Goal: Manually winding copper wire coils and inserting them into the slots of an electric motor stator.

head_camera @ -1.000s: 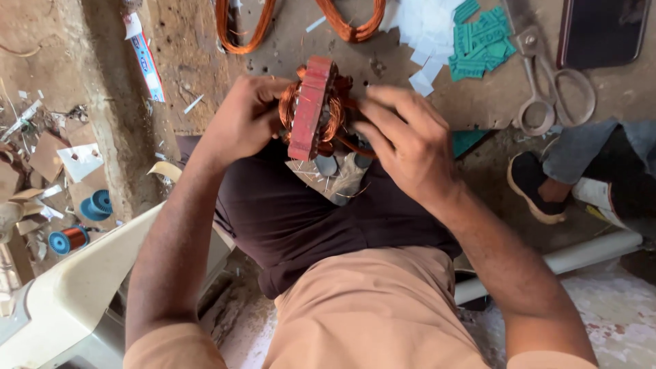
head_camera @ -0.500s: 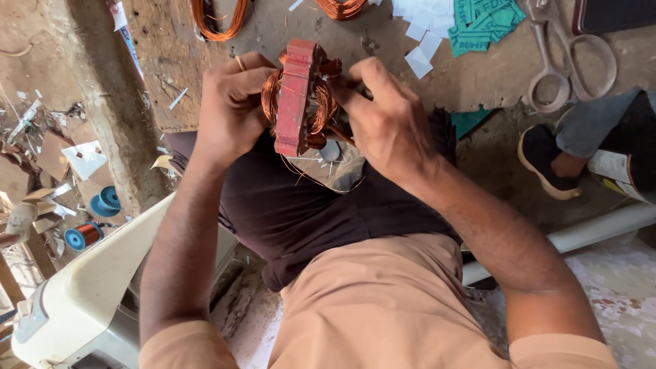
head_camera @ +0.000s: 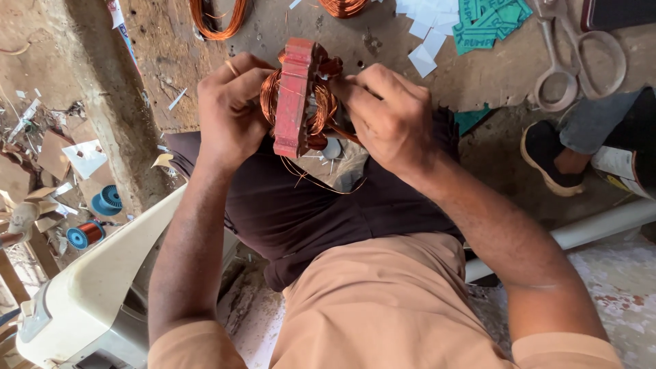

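A red motor stator [head_camera: 294, 96] wound with copper wire coils is held upright over my lap, at the edge of a worn workbench [head_camera: 171, 75]. My left hand [head_camera: 231, 109] grips its left side, a ring on one finger. My right hand [head_camera: 386, 116] clasps the right side, fingers pressing into the copper coil [head_camera: 321, 102]. Loose copper wire strands [head_camera: 321, 179] hang below the stator over my dark trousers.
On the bench lie copper wire loops [head_camera: 215, 20], white and green paper pieces [head_camera: 478, 24] and scissors [head_camera: 581, 61]. Another person's shoe [head_camera: 550, 157] is at the right. Blue wire spools [head_camera: 96, 219] and scraps lie on the floor at left, next to a white plastic chair [head_camera: 96, 287].
The view has shifted so the bench items sit higher. The stator stays in both hands, and my right fingers have closed in further on the coil.
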